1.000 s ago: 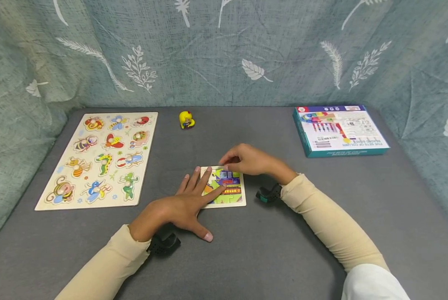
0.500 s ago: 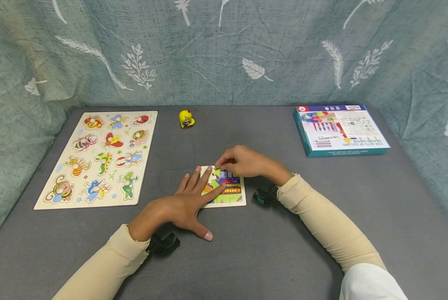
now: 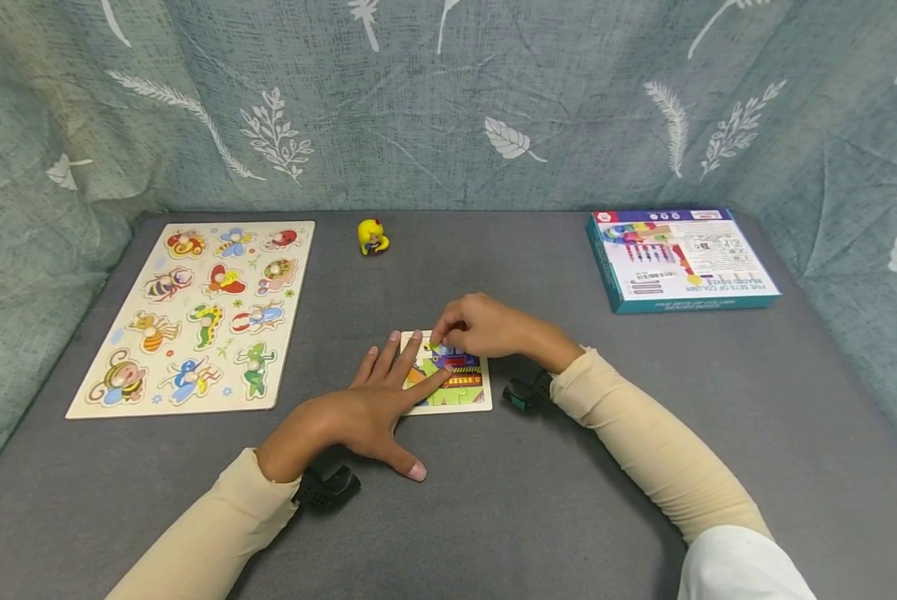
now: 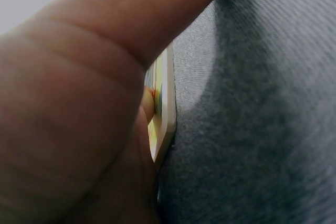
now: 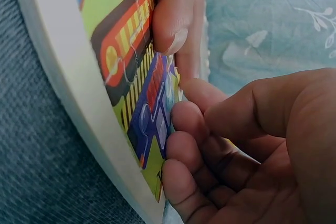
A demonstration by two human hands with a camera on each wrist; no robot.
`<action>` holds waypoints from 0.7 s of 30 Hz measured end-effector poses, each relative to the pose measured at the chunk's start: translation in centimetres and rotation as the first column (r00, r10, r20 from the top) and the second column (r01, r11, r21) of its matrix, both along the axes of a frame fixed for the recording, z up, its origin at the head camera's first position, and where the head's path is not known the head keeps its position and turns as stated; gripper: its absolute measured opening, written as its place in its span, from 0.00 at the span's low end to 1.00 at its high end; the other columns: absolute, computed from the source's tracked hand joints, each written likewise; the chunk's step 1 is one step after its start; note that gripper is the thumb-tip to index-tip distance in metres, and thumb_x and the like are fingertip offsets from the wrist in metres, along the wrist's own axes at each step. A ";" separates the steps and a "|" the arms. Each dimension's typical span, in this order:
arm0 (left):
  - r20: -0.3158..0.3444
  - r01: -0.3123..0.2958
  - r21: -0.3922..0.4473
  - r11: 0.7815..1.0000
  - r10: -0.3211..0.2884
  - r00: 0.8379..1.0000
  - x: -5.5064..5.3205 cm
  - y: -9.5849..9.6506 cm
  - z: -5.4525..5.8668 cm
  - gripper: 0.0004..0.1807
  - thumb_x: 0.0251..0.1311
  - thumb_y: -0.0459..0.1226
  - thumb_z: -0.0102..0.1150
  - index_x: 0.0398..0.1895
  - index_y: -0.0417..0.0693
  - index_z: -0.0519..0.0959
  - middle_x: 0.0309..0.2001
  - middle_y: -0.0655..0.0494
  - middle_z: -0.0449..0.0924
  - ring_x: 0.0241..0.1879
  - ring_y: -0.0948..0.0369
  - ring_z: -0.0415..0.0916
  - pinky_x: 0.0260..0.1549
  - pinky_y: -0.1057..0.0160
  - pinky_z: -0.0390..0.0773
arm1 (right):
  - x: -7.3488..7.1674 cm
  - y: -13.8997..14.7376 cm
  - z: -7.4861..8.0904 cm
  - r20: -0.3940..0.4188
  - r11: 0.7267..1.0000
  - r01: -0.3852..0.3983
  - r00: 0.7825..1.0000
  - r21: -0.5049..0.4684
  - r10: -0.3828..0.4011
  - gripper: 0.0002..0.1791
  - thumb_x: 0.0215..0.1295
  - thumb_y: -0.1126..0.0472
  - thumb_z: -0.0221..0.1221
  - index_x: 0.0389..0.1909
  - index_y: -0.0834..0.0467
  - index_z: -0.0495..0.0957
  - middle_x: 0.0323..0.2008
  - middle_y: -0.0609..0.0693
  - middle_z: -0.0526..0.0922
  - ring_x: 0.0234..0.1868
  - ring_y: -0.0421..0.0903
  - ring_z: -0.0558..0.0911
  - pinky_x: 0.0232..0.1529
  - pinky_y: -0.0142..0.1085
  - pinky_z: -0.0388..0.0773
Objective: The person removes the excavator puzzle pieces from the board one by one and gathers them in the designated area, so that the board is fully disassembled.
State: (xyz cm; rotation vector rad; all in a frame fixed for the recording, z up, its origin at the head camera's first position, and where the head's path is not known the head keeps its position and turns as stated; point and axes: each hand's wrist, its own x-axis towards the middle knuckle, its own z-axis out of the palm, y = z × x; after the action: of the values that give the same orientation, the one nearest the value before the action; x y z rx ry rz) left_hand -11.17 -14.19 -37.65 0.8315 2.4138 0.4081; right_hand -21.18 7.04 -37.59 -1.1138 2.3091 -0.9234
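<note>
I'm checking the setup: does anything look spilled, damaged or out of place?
Nothing stands out. The small puzzle lies flat, though the left hand and right hand hide part of it; the picture board, yellow figurine and box rest on the table without visible damage.

1 box (image 3: 684, 258) reads "SETS OF COLUMN"; its smaller print is illegible.

A yellow toy (image 3: 373, 238) sits between insect board (image 3: 186, 343) and box (image 3: 681, 265).
</note>
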 end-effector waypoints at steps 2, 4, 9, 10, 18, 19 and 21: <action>0.003 -0.002 0.002 1.000 0.002 1.000 0.0 0.0 0.0 0.67 0.39 0.66 0.71 0.79 0.61 0.42 0.75 0.46 0.14 0.69 0.46 0.07 0.64 0.41 0.21 | 0.0 -0.1 0.0 -0.005 1.000 -0.003 1.000 0.006 0.003 0.12 0.67 0.69 0.52 0.40 0.61 0.86 0.38 0.49 0.84 0.31 0.39 0.77 0.34 0.32 0.74; 0.003 -0.003 0.004 1.000 0.003 1.000 0.0 0.0 0.0 0.67 0.39 0.67 0.71 0.79 0.61 0.42 0.75 0.46 0.14 0.69 0.46 0.07 0.64 0.41 0.21 | 0.0 -0.1 0.0 -0.007 1.000 -0.004 1.000 0.011 0.004 0.13 0.67 0.69 0.52 0.40 0.61 0.86 0.39 0.49 0.84 0.31 0.39 0.77 0.34 0.31 0.74; -0.008 -0.004 0.020 1.000 0.004 1.000 0.1 0.0 -0.2 0.67 0.38 0.67 0.71 0.79 0.61 0.43 0.74 0.46 0.13 0.69 0.45 0.07 0.64 0.40 0.21 | 0.0 -0.2 0.0 -0.024 1.000 -0.011 1.000 0.025 0.012 0.14 0.67 0.70 0.51 0.42 0.62 0.85 0.40 0.51 0.84 0.32 0.40 0.77 0.34 0.32 0.74; -0.011 -0.006 0.025 1.000 0.006 1.000 0.1 0.0 -0.2 0.67 0.38 0.67 0.71 0.79 0.61 0.43 0.74 0.45 0.12 0.69 0.45 0.07 0.64 0.40 0.21 | 0.1 -0.2 0.0 -0.027 1.000 -0.012 1.000 0.027 0.013 0.14 0.67 0.70 0.51 0.43 0.62 0.85 0.40 0.51 0.84 0.33 0.40 0.78 0.35 0.32 0.74; -0.016 -0.013 0.039 0.999 0.014 1.000 0.1 0.0 -0.3 0.68 0.37 0.66 0.72 0.79 0.60 0.43 0.74 0.45 0.12 0.69 0.45 0.07 0.64 0.40 0.22 | 0.1 -0.4 0.0 -0.014 1.000 0.000 1.000 0.022 0.000 0.15 0.66 0.70 0.51 0.47 0.63 0.84 0.43 0.52 0.83 0.31 0.40 0.76 0.35 0.31 0.73; -0.018 -0.011 0.039 0.999 0.012 1.000 0.1 -0.1 -0.3 0.68 0.37 0.67 0.72 0.79 0.60 0.43 0.74 0.45 0.13 0.69 0.45 0.07 0.64 0.40 0.22 | 0.1 -0.4 0.0 -0.014 1.000 0.002 1.000 0.020 -0.002 0.15 0.66 0.71 0.51 0.47 0.63 0.84 0.43 0.52 0.83 0.31 0.40 0.76 0.35 0.31 0.73; -0.019 -0.005 0.037 0.999 0.006 1.000 0.0 -0.1 -0.3 0.68 0.37 0.67 0.71 0.79 0.61 0.43 0.74 0.46 0.13 0.69 0.45 0.07 0.64 0.40 0.22 | 0.2 -0.4 0.0 -0.017 1.000 0.001 1.000 0.021 0.000 0.16 0.66 0.71 0.51 0.47 0.63 0.84 0.43 0.52 0.83 0.29 0.40 0.75 0.34 0.31 0.72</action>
State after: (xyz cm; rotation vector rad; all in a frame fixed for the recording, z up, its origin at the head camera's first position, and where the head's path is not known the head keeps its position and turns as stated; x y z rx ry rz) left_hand -11.12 -14.28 -37.99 0.8479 2.4332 0.4496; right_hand -20.98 6.61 -37.58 -1.1167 2.3276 -0.8905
